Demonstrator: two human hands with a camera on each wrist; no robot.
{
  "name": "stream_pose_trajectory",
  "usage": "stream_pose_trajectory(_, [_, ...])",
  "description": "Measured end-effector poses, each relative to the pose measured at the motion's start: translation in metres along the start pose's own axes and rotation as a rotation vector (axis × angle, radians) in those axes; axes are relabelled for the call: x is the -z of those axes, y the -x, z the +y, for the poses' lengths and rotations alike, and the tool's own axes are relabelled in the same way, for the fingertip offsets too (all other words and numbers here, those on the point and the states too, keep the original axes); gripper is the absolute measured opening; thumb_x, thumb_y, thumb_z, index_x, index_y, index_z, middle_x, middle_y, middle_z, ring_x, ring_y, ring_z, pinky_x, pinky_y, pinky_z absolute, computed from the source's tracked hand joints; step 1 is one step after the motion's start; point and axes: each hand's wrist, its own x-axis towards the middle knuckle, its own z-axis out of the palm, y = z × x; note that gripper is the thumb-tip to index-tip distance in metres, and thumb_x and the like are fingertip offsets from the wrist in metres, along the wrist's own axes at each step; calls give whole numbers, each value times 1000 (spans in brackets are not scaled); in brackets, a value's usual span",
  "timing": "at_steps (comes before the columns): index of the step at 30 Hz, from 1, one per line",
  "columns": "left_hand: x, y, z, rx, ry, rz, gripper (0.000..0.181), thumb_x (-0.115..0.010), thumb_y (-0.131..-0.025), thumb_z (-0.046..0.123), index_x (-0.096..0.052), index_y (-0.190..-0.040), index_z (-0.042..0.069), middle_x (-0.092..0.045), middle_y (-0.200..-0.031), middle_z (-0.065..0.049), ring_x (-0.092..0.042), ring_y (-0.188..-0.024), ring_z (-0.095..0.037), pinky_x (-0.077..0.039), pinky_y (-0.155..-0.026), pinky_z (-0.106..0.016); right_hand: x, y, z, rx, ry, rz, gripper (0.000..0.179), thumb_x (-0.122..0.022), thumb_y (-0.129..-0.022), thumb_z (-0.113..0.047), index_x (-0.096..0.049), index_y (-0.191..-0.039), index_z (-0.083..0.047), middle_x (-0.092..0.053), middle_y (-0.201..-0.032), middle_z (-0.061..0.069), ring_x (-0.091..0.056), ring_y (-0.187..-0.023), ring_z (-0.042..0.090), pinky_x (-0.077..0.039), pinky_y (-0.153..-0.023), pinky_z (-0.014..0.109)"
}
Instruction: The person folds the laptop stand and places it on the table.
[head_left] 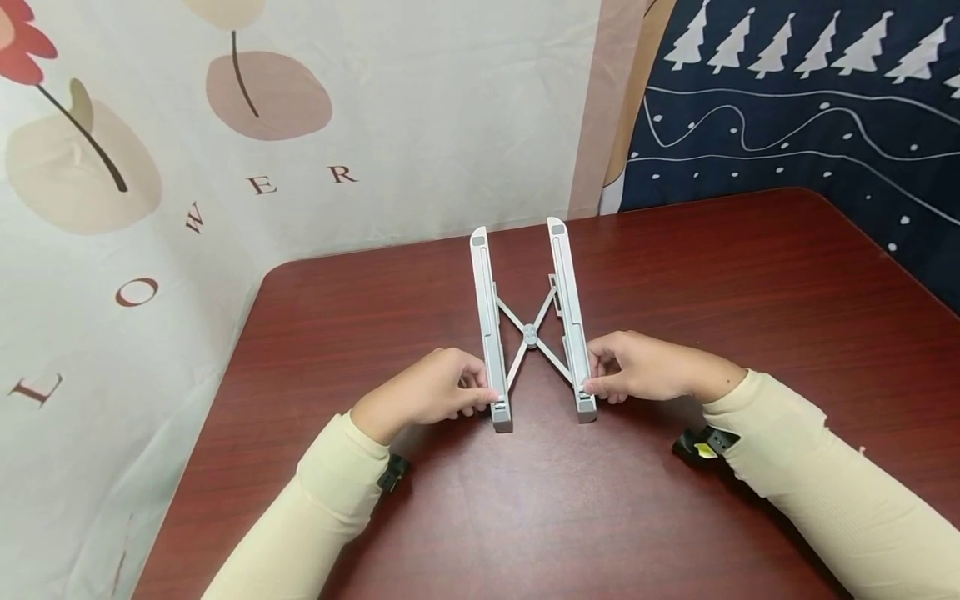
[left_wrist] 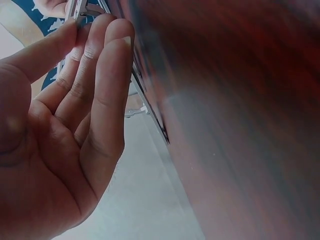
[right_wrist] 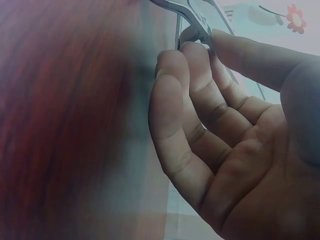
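A silver folding laptop stand (head_left: 530, 336) stands on the table, its two long side rails spread and joined by crossed struts with a round hub. My left hand (head_left: 438, 383) pinches the near end of the left rail (head_left: 492, 350), thumb at the top and fingers curled beside it. On the other side, my right hand (head_left: 648, 367) pinches the near end of the right rail (head_left: 573, 333) in the same way. Both wrist views show the thumb and fingertips meeting at the metal, with part of the stand hidden behind the fingers.
The dark red wooden table (head_left: 360, 317) has rounded back corners. A pale cloth with flowers and letters (head_left: 450, 108) hangs behind and to the left; a navy cloth with white trees (head_left: 787, 125) hangs at the right. Black wrist straps (head_left: 393, 473) sit at both cuffs.
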Motion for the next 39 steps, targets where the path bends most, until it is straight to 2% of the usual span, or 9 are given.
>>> stream_pose_trajectory(14, [-3, -1, 1, -7, -36, 7, 22, -73, -92, 22, -67, -74, 13, -66, -63, 0, -57, -50, -9, -53, -53, -27, -4, -2, -1, -1, 6, -1, 14, -69, -93, -9, -59, -83, -4, -66, -69, 5, -62, -59, 14, -55, -57, 29])
stream_pose_trajectory(30, [-4, -1, 6, 0, -31, 6, 23, -73, -92, 23, -67, -72, 13, -67, -61, 0, -55, -47, -7, -53, -52, -29, -6, -1, -2, 0, -1, -6, 13, -68, -93, -8, -59, -84, -4, -67, -71, 7, -65, -62, 16, -57, -58, 30])
stream_pose_trajectory(39, [-5, 1, 7, 5, -38, 7, 23, -73, -92, 23, -67, -73, 14, -67, -62, -1, -56, -48, -9, -53, -53, -29, -7, -1, -3, 12, 13, -8, 15, -69, -93, -11, -59, -84, -5, -67, -69, 5, -61, -57, 15, -53, -55, 27])
